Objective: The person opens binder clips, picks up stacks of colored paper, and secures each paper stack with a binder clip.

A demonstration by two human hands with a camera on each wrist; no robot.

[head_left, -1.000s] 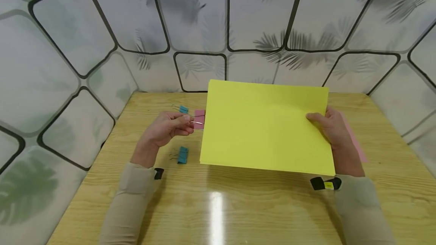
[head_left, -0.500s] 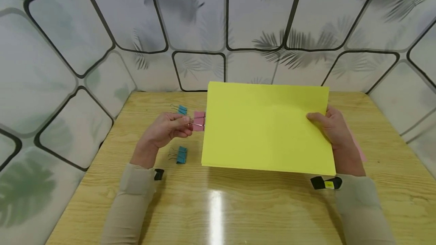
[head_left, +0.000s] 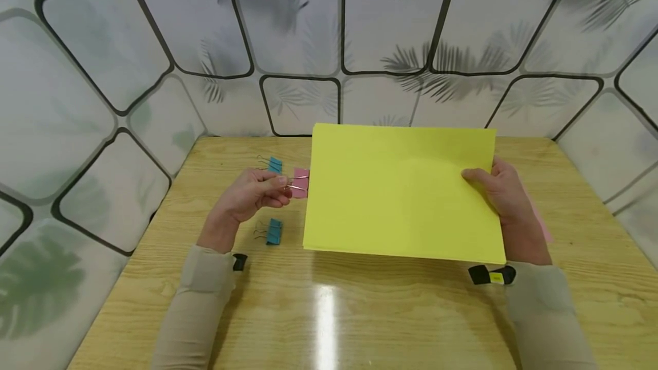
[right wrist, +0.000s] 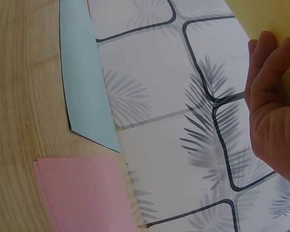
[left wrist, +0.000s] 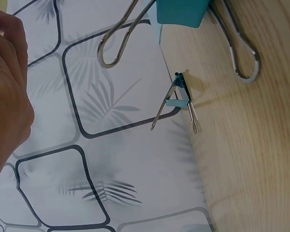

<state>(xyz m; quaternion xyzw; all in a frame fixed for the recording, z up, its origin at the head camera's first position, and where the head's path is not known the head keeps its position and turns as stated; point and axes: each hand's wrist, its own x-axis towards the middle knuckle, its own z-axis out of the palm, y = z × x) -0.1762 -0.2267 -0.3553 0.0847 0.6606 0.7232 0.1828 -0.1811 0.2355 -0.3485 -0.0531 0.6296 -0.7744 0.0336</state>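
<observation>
left hand (head_left: 251,192) pinches pink binder clip (head_left: 301,183) at left edge of yellow paper (head_left: 398,193) | right hand (head_left: 502,192) pinches paper's right side | two blue binder clips (head_left: 275,232) left of paper

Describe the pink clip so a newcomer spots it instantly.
Find the yellow paper above the wooden table. At its left edge, the left hand holds the pink clip. Its colour sets it apart from the two blue clips on the table.
</observation>
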